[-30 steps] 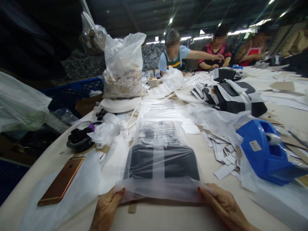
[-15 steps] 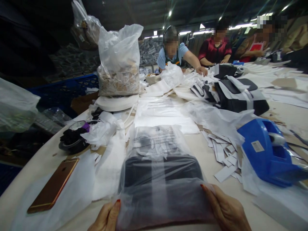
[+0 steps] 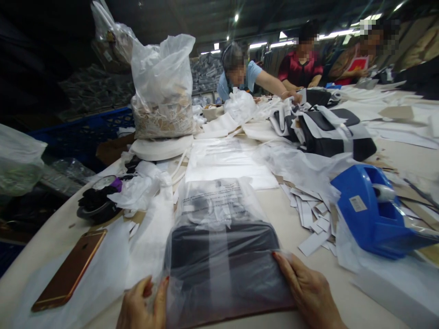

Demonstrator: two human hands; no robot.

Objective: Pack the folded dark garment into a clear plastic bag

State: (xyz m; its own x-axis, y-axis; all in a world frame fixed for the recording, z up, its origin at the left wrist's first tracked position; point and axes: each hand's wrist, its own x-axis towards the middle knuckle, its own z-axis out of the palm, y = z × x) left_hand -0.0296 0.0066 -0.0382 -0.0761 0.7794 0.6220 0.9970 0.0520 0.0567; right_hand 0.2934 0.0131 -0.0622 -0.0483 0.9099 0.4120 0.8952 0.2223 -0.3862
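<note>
A dark, flat-looking bag with a pale band round its middle lies inside a translucent plastic bag [image 3: 219, 201], directly in front of me. Print shows on the plastic's far end. At the near left corner, my left hand [image 3: 142, 305] has its fingers curled with the plastic edge between thumb and fingers. My right hand [image 3: 310, 288] grips the right edge, thumb on top and the other fingers partly hidden beneath. Just beyond the wrapped bag lie flat white plastic sheets [image 3: 229, 167].
A phone [image 3: 70, 269] lies at left. On the right stand a blue tape dispenser [image 3: 370, 214] and loose paper slips [image 3: 313, 219]. A tall clear sack of scraps [image 3: 163, 91] stands at the back left. More dark bags [image 3: 334, 132] lie beyond; a co-worker's arm [image 3: 274, 84] reaches towards them.
Both hands have shifted slightly up in the view, and the left hand's fingers show more. The co-worker in light blue reaches further right towards the dark bags. The whole view has moved slightly.
</note>
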